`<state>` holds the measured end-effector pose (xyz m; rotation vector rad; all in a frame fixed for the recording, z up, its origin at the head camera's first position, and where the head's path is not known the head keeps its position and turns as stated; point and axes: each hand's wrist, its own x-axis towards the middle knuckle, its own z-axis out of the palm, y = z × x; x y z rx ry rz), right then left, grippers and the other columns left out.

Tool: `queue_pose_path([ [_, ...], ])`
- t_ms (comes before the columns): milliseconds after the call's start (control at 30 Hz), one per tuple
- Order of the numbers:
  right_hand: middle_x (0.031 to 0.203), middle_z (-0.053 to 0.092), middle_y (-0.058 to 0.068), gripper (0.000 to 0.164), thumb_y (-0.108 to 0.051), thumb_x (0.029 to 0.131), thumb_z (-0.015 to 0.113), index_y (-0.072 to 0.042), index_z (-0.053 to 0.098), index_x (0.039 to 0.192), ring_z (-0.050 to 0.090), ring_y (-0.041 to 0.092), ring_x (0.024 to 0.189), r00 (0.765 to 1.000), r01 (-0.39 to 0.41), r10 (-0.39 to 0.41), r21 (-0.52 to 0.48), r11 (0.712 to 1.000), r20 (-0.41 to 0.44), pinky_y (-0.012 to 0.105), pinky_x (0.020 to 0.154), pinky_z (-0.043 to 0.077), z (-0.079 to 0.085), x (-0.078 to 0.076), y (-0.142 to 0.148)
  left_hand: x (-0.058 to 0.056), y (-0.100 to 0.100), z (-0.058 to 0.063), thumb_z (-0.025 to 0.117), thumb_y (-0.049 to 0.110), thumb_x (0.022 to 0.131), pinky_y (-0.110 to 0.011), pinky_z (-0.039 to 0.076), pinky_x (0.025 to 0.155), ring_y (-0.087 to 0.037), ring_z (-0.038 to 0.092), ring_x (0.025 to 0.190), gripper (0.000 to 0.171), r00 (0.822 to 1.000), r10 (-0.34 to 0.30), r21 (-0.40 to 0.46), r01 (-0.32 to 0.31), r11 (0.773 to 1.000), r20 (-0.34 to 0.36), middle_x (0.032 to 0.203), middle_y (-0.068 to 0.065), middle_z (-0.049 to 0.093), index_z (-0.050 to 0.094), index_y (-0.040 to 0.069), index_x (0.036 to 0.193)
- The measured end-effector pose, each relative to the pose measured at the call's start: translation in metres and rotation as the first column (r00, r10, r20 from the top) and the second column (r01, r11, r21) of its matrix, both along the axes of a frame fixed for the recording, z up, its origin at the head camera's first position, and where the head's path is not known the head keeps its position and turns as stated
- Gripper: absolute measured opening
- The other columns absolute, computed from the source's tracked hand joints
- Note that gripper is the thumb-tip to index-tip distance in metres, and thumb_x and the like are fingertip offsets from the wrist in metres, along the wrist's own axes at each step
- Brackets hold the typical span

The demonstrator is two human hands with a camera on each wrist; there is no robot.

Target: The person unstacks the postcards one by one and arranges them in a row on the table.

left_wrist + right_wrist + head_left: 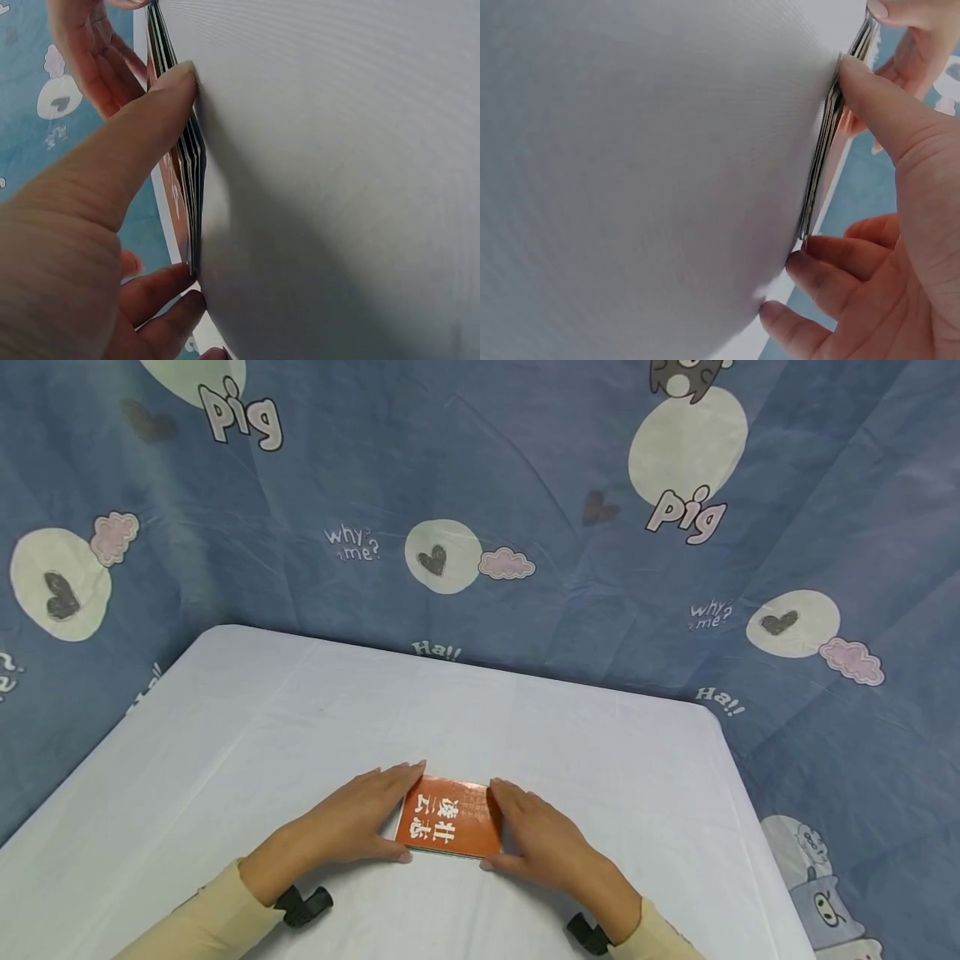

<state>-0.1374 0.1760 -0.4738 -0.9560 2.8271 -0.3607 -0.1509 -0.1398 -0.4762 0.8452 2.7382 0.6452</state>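
Note:
A small stack of thin booklets (468,822) lies flat on the white-covered table, its orange top cover printed with white characters. My left hand (348,827) holds its left end, with the thumb at the near edge and the fingers at the far edge. At the right end my right hand (543,839) grips it the same way. In the left wrist view, the layered edges of the booklets (196,161) show under the thumb. Seen from the right wrist, the stack's edges (819,161) look slightly uneven, with the fingertips touching the far corner.
A white cloth (465,718) covers the table. Behind and beside it hangs a blue printed curtain (540,610) with wording and cartoon shapes. Black straps (303,906) sit on both wrists.

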Motion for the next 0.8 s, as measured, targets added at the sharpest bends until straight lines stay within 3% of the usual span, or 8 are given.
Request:
queue_pose_path([
  [267,0.161,0.044,0.014,0.1,-0.056,0.09,0.079,-0.002,0.034,0.161,0.052,0.032,0.141,1.0,-0.003,0.003,-0.024,1.0,-0.005,0.048,0.112,0.048,0.001,-0.001,0.001,0.001,-0.002,0.002,0.092,0.05,0.077,-0.056,0.033,0.121,-0.033,0.044,0.146,0.115,0.999,-0.011,0.014,0.011,1.0,-0.052,0.161,-0.016,0.045,0.032,0.003,0.163],
  [533,0.161,0.045,0.01,0.099,-0.056,0.089,0.079,-0.006,0.033,0.162,0.05,0.026,0.142,0.999,0.024,-0.021,-0.071,0.997,0.045,0.045,0.112,0.048,0.006,-0.004,0.003,-0.001,-0.005,0.007,0.089,0.051,0.08,-0.055,0.039,0.117,-0.035,0.049,0.142,0.109,0.993,-0.03,0.031,0.034,0.999,-0.117,0.161,-0.014,0.045,0.035,0.0,0.161],
  [800,0.161,0.046,0.008,0.097,-0.051,0.089,0.081,-0.007,0.033,0.162,0.052,0.023,0.141,0.998,0.037,-0.031,-0.102,0.994,0.062,0.046,0.108,0.052,0.012,-0.007,0.006,-0.004,-0.004,0.009,0.092,0.053,0.076,-0.056,0.041,0.115,-0.035,0.045,0.145,0.118,0.998,-0.015,0.076,0.02,0.997,-0.066,0.165,-0.012,0.039,0.029,0.006,0.165],
])
